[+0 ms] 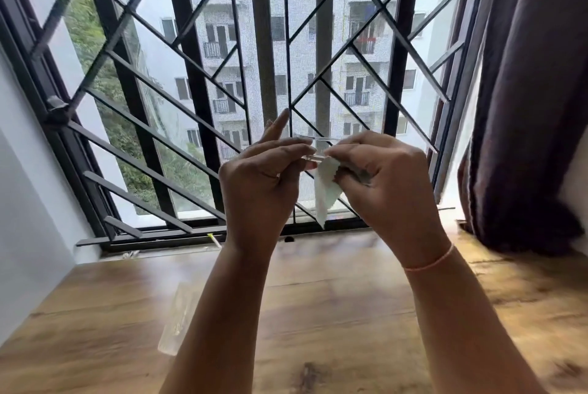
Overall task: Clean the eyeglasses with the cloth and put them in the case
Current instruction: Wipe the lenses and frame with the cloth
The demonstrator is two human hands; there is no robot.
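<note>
Centre frame: left hand (264, 171) pinches clear eyeglasses (313, 156), index finger extended. Right hand (381, 171) pinches pale cloth (326, 193) against them. Lower left: translucent case (178, 317) on wooden table (334, 314).

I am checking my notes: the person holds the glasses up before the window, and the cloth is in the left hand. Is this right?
Not quite. The head view shows the pale cloth in the right hand; the left hand holds the clear-framed eyeglasses before the window grille.
</note>
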